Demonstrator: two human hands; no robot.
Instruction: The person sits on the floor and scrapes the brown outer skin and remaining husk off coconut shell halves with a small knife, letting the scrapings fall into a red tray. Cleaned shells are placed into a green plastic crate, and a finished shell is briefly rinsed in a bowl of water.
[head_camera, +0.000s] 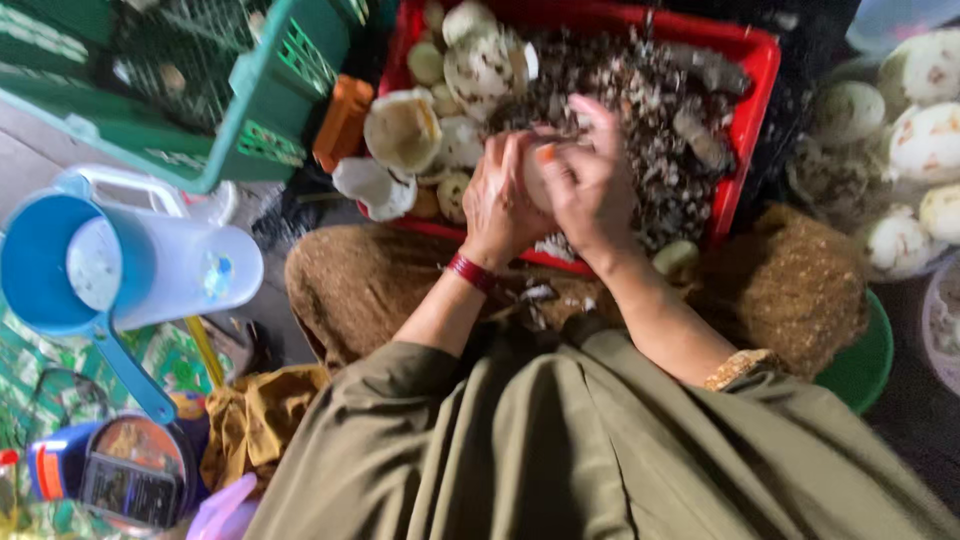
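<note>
Both hands meet over the near edge of the red crate (745, 120): left hand (498, 195) and right hand (590, 180) are cupped together around a small pale round piece (540, 175) with an orange bit showing, from what I can see. Peelings (650, 110) and pale rounds (405, 130) fill the crate. Off left sit a green basket (250, 110) and a blue-topped jug (150, 265).

Dim, soft daylight; overall motion blur, faint shadows, edges stretched.
</note>
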